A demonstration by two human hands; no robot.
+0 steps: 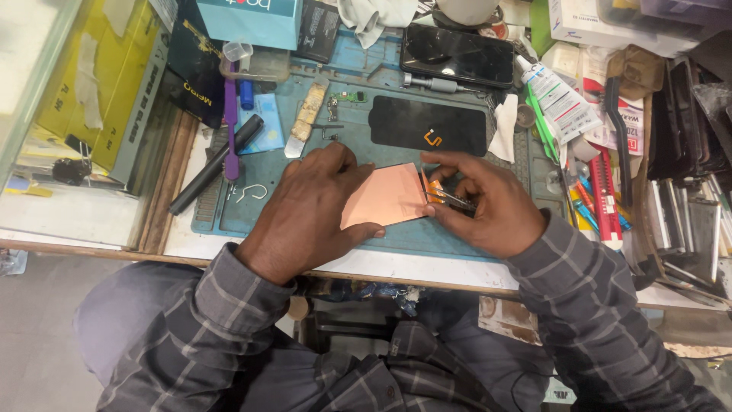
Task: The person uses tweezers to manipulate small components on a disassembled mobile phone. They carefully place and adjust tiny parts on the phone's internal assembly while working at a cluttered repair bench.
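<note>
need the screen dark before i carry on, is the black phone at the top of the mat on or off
Off, as far as it shows: the black phone lies face up with a dark, unlit screen, only reflecting glare.
</note>
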